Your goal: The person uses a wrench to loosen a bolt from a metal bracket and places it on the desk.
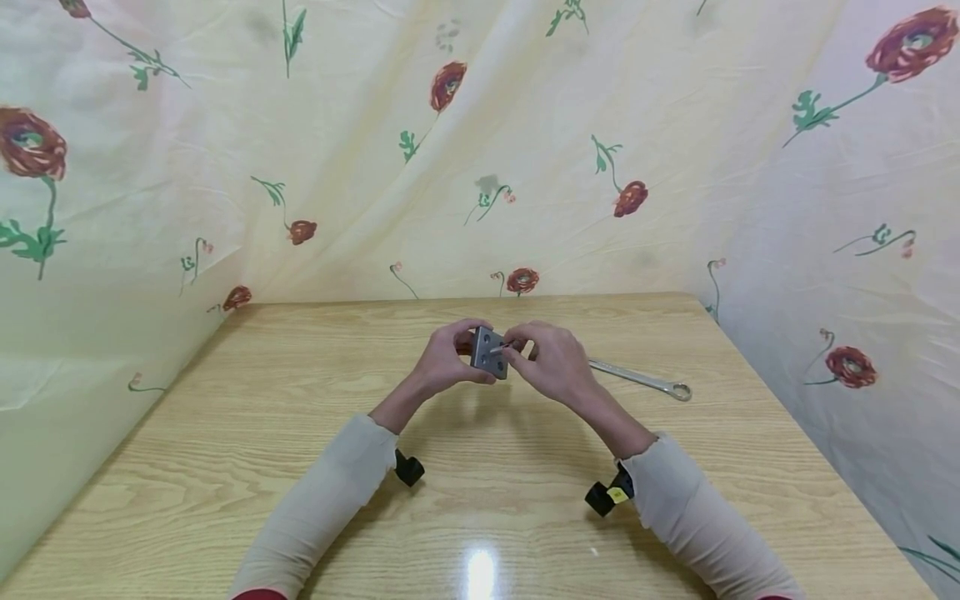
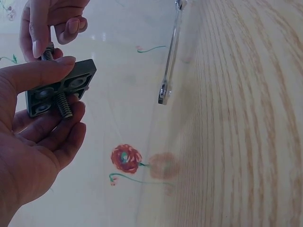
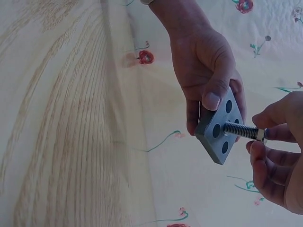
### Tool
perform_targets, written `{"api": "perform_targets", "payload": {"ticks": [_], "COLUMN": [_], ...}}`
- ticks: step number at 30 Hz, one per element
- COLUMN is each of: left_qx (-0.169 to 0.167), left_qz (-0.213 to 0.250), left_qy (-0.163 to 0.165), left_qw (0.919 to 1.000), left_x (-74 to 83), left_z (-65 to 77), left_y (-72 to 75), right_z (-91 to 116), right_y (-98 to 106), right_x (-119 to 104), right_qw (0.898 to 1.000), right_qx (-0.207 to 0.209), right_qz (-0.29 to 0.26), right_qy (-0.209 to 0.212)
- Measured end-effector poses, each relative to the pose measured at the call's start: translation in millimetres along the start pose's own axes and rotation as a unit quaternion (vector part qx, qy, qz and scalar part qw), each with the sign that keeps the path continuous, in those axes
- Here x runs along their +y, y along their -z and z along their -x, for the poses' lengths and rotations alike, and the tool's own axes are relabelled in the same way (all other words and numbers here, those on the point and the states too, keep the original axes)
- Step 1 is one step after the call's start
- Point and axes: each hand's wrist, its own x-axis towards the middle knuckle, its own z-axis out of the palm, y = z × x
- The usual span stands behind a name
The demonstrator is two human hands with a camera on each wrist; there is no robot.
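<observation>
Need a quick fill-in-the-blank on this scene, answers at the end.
1. The ____ grip holds the gray plate; the right grip pinches the bolt.
2. The bolt passes through the plate's ____ hole.
3. Around the bolt, the plate has ____ other holes.
4. In the head view, the wrench lies to the plate's ____.
Missing words: left; center; four; right.

Light wood-grain tabletop (image 1: 262,400) in front of me, glare spot (image 1: 481,575) toward my side, steel ring-end wrench (image 1: 637,378) lying slanted, left end hidden behind my right hand (image 1: 553,360)
</observation>
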Motion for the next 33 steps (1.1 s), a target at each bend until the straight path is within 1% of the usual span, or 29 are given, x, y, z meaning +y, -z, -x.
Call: {"api": "perform_targets", "payload": {"ticks": [9, 15, 17, 20, 25, 27, 29, 33], "left_qx": [-0.002, -0.004, -0.003, -0.001, 0.0, 0.001, 0.003, 0.001], "left_qz": [0.006, 0.0, -0.001, 0.001, -0.006, -0.009, -0.008, -0.006], "left_qy": [0.006, 0.006, 0.006, 0.005, 0.002, 0.004, 0.008, 0.006], "left_qw": [1.0, 1.0, 1.0, 1.0, 1.0, 1.0, 0.9999, 1.0], "left_x": [1.2, 2.2, 2.0, 1.1, -0.4, -0.4, -0.2, -0.3], "left_z": [-1.0, -0.1, 0.1, -0.1, -0.3, -0.2, -0.2, -0.5], "left_y": [-0.6, -0.6, -0.5, -0.3, -0.3, -0.1, 0.3, 0.5], "right_z": [-0.1, 0.5, 0.4, 0.4, 0.2, 0.0, -0.1, -0.4], "right_y": [-1.6, -2.0, -1.7, -0.7, 0.4, 0.4, 0.2, 0.5], "right_x": [0.2, 1.3, 1.2, 0.9, 1.2, 1.4, 1.6, 1.2], "right_qw": [1.0, 0.998, 0.998, 0.999, 1.0, 0.999, 0.999, 0.999], "right_qx": [0.017, 0.023, 0.022, 0.013, -0.009, -0.015, -0.018, -0.017], "right_qz": [-0.007, -0.013, -0.015, -0.015, -0.006, -0.007, -0.01, -0.011], "right_qy": [0.021, 0.049, 0.052, 0.038, -0.029, -0.044, -0.048, -0.032]}}
